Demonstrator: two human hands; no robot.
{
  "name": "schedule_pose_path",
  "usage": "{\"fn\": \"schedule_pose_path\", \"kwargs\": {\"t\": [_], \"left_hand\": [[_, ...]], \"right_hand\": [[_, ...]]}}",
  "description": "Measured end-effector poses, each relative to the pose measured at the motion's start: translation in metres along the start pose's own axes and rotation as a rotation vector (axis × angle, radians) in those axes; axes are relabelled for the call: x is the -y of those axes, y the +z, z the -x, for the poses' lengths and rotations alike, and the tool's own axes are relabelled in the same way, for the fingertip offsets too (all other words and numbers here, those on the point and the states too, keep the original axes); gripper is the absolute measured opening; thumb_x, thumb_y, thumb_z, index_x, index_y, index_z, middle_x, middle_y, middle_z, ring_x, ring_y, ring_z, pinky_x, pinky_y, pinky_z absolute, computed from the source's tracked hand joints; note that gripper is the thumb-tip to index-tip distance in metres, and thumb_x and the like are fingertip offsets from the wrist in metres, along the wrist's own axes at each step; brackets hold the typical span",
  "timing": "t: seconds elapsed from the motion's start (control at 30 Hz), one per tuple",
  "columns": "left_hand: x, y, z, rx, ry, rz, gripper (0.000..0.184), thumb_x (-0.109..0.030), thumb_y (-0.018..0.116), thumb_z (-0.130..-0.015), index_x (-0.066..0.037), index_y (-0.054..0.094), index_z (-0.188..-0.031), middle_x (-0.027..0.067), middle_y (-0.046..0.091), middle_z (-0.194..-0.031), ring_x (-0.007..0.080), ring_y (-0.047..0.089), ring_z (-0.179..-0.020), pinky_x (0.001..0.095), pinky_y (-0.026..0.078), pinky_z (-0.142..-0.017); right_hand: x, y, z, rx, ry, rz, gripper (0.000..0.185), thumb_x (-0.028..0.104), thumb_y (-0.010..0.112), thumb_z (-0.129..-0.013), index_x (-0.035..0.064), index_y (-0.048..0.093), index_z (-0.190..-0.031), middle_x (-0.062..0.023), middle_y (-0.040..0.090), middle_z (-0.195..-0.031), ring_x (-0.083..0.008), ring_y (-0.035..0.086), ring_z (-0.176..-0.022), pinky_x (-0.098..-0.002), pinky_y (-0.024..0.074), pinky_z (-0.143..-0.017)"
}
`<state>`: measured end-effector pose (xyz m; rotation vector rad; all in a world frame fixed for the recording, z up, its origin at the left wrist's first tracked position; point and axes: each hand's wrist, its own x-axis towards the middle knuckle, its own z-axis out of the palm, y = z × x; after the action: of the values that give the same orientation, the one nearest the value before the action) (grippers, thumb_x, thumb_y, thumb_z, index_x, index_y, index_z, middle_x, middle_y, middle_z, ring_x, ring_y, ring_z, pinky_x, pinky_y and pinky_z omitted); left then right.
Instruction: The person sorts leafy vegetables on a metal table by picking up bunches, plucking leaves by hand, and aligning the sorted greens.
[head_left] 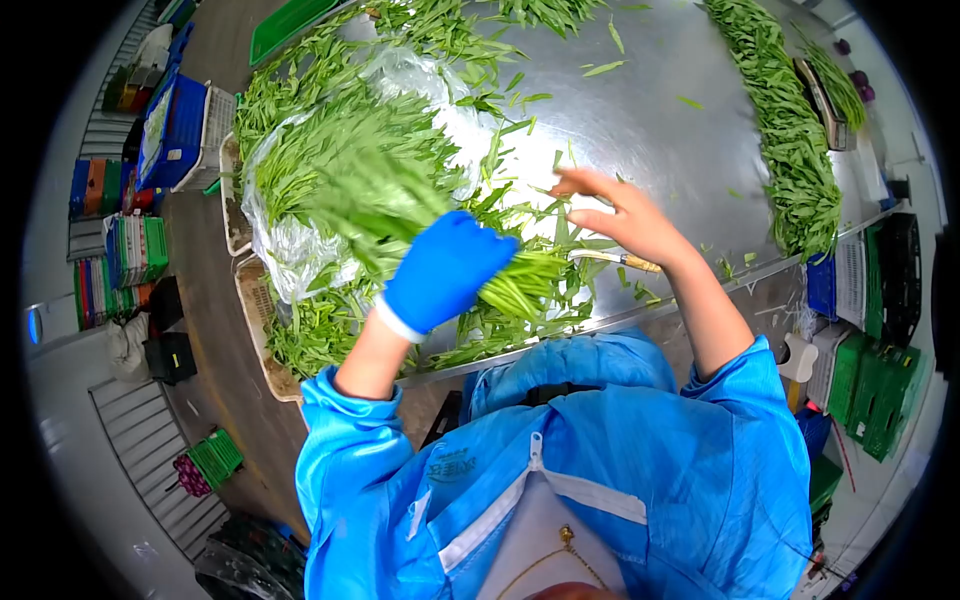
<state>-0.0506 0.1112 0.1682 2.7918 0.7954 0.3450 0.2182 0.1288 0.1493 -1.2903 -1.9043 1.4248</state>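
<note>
My left hand, in a blue glove, is closed around a bunch of long-leaved greens that look like water spinach. The cut stems point right, and the leaves blur to the upper left. Bare and empty, my right hand is held over the steel table with its fingers apart. Just below it lies a small knife with a light handle and a curved blade. More greens are heaped on a clear plastic bag left of my hands.
A long row of bundled greens lines the table's right side. Loose leaves are scattered over the metal. Pale plastic crates stand against the left edge. Stacked green crates are on the right, a blue crate on the left.
</note>
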Motion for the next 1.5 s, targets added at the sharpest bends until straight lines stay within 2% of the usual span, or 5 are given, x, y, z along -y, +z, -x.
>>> {"fn": "schedule_pose_path", "kwargs": {"t": [0.27, 0.5, 0.77, 1.1, 1.5], "left_hand": [[-0.004, 0.147, -0.018, -0.212, 0.033, -0.187, 0.038, -0.014, 0.057, -0.077, -0.013, 0.060, -0.115, 0.0096, 0.062, -0.109, 0.0290, 0.056, -0.105, 0.0451, 0.039, -0.100], [-0.046, 0.178, 0.079, -0.285, -1.264, 0.905, 0.039, -0.008, 0.062, -0.084, -0.007, 0.057, -0.123, 0.0083, 0.058, -0.121, 0.0274, 0.057, -0.106, 0.0362, 0.046, -0.089], [-0.056, 0.199, 0.058, -0.439, -0.734, 1.333, 0.040, -0.011, 0.065, -0.085, 0.001, 0.056, -0.123, 0.0106, 0.064, -0.113, 0.0169, 0.060, -0.103, 0.0306, 0.046, -0.092], [-0.051, 0.215, 0.053, -0.524, -1.105, 2.521, 0.038, -0.020, 0.054, -0.094, 0.000, 0.052, -0.126, 0.0130, 0.061, -0.120, 0.0243, 0.059, -0.110, 0.0355, 0.046, -0.097], [-0.051, 0.227, 0.054, -0.401, -1.158, 2.017, 0.042, -0.004, 0.062, -0.079, -0.001, 0.057, -0.121, 0.0093, 0.064, -0.114, 0.0198, 0.061, -0.103, 0.0316, 0.048, -0.091]], "right_hand": [[-0.137, 0.137, 0.021, 0.262, 0.752, -1.115, 0.035, 0.027, 0.072, -0.079, 0.0055, 0.063, -0.105, -0.0108, 0.066, -0.104, -0.0221, 0.062, -0.101, -0.0393, 0.0430, -0.095], [-0.124, 0.135, 0.026, 0.200, 0.801, -1.154, 0.029, 0.022, 0.071, -0.080, 0.0077, 0.063, -0.104, -0.0080, 0.068, -0.097, -0.0198, 0.064, -0.092, -0.0399, 0.0470, -0.086], [-0.087, 0.125, 0.024, 0.315, 0.448, -0.665, 0.050, 0.023, 0.075, -0.079, 0.0023, 0.057, -0.122, -0.0074, 0.063, -0.114, -0.0156, 0.057, -0.102, -0.0300, 0.0428, -0.093], [-0.119, 0.122, 0.039, -0.113, 0.821, -0.996, 0.034, 0.032, 0.065, -0.089, 0.0046, 0.058, -0.108, -0.0029, 0.064, -0.091, -0.0129, 0.058, -0.083, -0.0250, 0.0460, -0.073], [-0.109, 0.116, 0.020, 0.100, 0.621, -0.659, 0.046, 0.016, 0.079, -0.074, 0.0027, 0.060, -0.114, -0.0061, 0.067, -0.103, -0.0130, 0.060, -0.095, -0.0284, 0.0451, -0.087]]}}
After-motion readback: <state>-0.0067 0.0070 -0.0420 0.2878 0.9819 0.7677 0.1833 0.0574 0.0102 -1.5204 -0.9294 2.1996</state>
